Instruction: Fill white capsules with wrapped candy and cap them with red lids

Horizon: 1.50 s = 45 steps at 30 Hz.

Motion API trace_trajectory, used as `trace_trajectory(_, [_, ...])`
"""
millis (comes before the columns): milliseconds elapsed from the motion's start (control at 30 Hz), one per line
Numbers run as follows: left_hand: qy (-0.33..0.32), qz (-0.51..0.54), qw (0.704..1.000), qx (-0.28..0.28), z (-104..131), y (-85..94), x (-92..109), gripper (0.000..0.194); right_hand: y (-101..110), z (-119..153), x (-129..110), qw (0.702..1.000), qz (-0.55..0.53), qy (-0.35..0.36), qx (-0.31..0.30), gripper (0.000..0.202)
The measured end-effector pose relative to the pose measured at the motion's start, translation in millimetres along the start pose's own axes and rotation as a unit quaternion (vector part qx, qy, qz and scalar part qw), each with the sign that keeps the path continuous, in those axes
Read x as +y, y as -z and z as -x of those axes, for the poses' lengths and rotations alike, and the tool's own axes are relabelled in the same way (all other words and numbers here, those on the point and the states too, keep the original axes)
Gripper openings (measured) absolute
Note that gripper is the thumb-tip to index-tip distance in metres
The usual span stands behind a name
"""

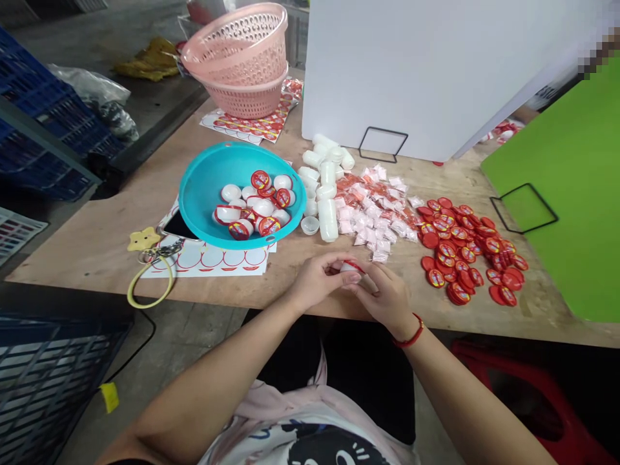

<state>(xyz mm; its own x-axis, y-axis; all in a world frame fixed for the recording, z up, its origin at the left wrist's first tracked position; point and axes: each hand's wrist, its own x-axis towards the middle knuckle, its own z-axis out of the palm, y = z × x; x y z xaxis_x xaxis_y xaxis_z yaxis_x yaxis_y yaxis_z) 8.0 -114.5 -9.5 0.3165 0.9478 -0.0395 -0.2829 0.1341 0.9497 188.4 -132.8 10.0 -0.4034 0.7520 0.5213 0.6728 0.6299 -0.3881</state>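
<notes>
Near the table's front edge, my left hand (323, 276) and my right hand (382, 289) both grip a small white cup with a red lid (351, 266). Fingers partly cover it, so I cannot tell whether the lid sits fully on. Just beyond lie small pink-white sachets (372, 216) in a loose heap. White plastic cups (328, 218), some nested in stacks, stand left of them. To the right spreads a pile of round red lids (450, 245) with printed labels. A turquoise basin (194, 194) on the left holds several lidded white cups (264, 206).
Two pink baskets (242, 64) are stacked at the back left on printed sheets. A white board (387, 71) and a green board (576, 194) stand on wire holders. By the basin lie a phone (179, 226) and a yellow key ring (132, 294). Blue crates (43, 97) stand left.
</notes>
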Motion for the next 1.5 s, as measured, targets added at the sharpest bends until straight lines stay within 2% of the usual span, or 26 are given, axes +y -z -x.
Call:
trace_trajectory(133, [-0.005,-0.007,1.0,-0.013,0,2.0,-2,0.043,-2,1,4,0.999,-0.017,-0.026,-0.007,0.031])
trace_trajectory(233, [-0.019,-0.003,1.0,-0.022,0,3.2,-3,0.047,-6,1,8,0.987,-0.119,-0.111,0.003,0.034])
trace_trajectory(333, [-0.039,-0.038,0.998,-0.009,-1,3.9,-2,0.044,-9,0,9,0.938,-0.283,-0.202,0.01,0.037])
trace_trajectory(433, [-0.046,-0.07,0.996,-0.005,-1,4.4,-1,0.036,-10,-2,6,0.896,-0.363,-0.257,-0.001,0.037])
trace_trajectory(633, [-0.022,-0.033,0.999,-0.014,-1,4.8,2,0.042,-14,-3,2,0.843,-0.446,-0.301,-0.005,0.04])
trace_trajectory(733, [-0.024,-0.049,0.998,-0.021,0,5.5,3,0.039,-20,-2,0,0.794,-0.515,-0.324,0.009,0.038])
trace_trajectory(900, [-0.032,-0.166,0.985,-0.032,3,7.2,7,0.043,-25,-6,-9,0.695,-0.618,-0.367,0.014,0.033])
trace_trajectory(967, [-0.034,-0.171,0.984,-0.037,4,7.3,8,0.044,-25,-8,-13,0.667,-0.644,-0.373,0.014,0.031])
trace_trajectory(1033, [-0.038,-0.132,0.99,-0.039,4,6.8,8,0.044,-26,-11,-16,0.65,-0.664,-0.369,0.02,0.028])
trace_trajectory(1167, [-0.046,-0.017,0.998,-0.029,4,4.8,6,0.045,-29,-16,-19,0.649,-0.672,-0.356,0.013,0.027])
trace_trajectory(1367, [-0.058,0.026,0.998,-0.01,5,1.8,3,0.046,-35,-17,-19,0.7,-0.626,-0.344,0.02,0.036])
trace_trajectory(1500, [-0.075,0.037,0.996,0.008,11,0.5,9,0.046,-34,-20,-27,0.731,-0.596,-0.334,0.001,0.046])
